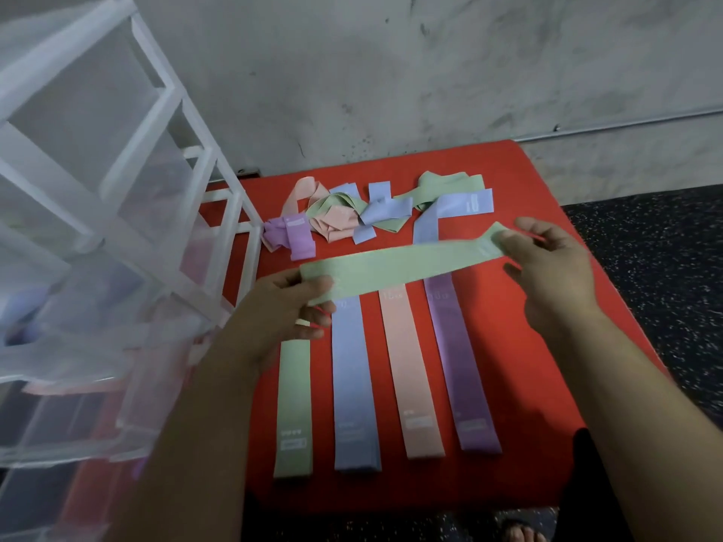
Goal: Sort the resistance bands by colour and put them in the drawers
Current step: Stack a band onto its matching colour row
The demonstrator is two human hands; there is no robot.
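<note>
Above the red mat [528,346], your left hand [274,318] and right hand [547,267] each pinch one end of the held green band [399,267], a grip that likely flattens it for laying. Its long axis runs left to right, crosswise over the green strip [293,404], blue strip [354,385], pink strip [410,377] and purple strip [457,365]. Beyond lies the unsorted heap [352,217]; the drawers [117,189] stand at left.

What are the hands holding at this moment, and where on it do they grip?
One green band, stretched flat between both hands above the red mat. The left hand pinches its left end and the right hand pinches its right end.
</note>
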